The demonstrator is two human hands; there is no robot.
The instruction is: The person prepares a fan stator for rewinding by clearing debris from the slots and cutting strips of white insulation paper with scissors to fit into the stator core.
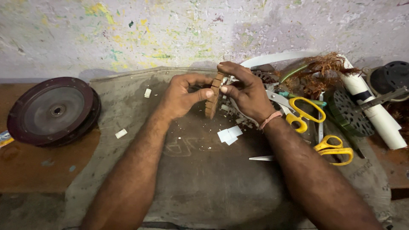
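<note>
Brown and notched along its edge, a round slotted core is standing on edge above the grey cloth, and both hands are gripping it: the left hand is pinching its near face with thumb and fingers, while the right hand is clasping its far side and top. White paper scraps are lying just below, yellow-handled scissors beside the right wrist, and a dark round wheel is resting well apart at left.
</note>
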